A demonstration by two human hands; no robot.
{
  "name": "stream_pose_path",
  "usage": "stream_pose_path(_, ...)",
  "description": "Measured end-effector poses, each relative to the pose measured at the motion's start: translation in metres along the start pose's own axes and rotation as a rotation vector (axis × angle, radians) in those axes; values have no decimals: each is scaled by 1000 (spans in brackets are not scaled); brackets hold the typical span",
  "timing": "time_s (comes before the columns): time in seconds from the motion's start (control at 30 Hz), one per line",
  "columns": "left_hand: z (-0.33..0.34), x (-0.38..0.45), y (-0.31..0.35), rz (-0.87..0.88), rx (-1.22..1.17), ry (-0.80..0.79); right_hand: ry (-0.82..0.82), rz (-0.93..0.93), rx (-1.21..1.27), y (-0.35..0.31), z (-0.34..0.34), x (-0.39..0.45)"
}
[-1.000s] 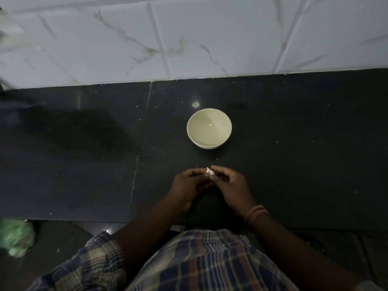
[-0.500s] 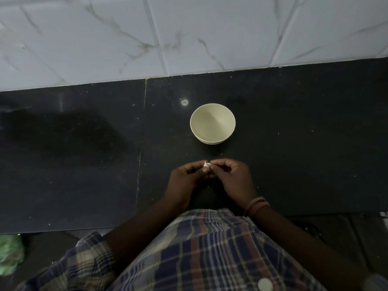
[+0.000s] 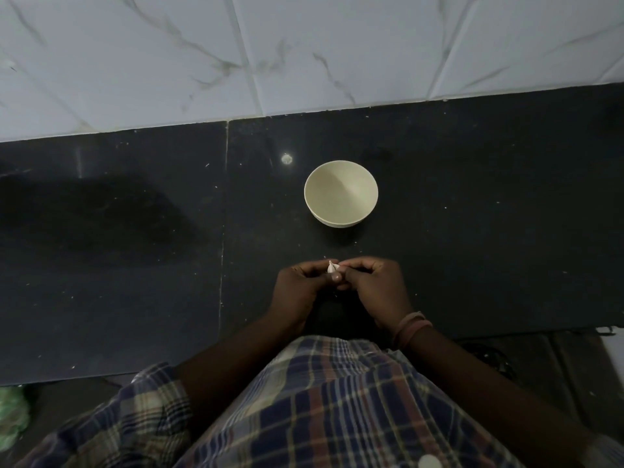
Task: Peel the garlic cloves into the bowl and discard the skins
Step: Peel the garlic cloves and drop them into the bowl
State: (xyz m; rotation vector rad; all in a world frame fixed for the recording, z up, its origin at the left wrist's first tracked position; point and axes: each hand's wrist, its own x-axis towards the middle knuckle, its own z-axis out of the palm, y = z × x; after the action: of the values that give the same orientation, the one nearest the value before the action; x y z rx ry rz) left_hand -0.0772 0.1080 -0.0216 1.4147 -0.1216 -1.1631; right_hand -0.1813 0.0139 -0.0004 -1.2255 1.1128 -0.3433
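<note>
A small white garlic clove [image 3: 331, 266] is pinched between the fingertips of both hands, just above the black counter. My left hand [image 3: 301, 286] holds it from the left and my right hand [image 3: 373, 286] from the right, fingers curled around it. Most of the clove is hidden by the fingers. A cream bowl [image 3: 341, 193] stands upright on the counter a short way beyond the hands, and I see nothing inside it.
The black stone counter [image 3: 135, 248] runs to a white marble-tiled wall [image 3: 304, 52] behind. A green bag-like thing [image 3: 11, 417] lies below the counter's front edge at lower left. My checked shirt fills the bottom.
The view has shifted a little, so hands and bowl sit slightly differently in frame. Both hands stay together on the clove, fingers working at it; the bowl has not moved.
</note>
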Motion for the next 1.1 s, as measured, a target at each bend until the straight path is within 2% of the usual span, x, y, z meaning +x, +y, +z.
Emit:
stream_pose_path(0.33, 8, 3, 10, -51, -15, -20, -17, 35, 32, -1, -6, 7)
stream_pose_path(0.57, 17, 5, 21, 0, 76, 9, -86, 18, 117, -1, -17, 7)
stream_pose_path(0.93, 16, -2, 22, -21, 23, 8, 24, 81, 70, -7, -5, 8)
stream_pose_path(1.1, 8, -3, 19, -49, 59, 26, 24, 115, 59, -5, 1, 4)
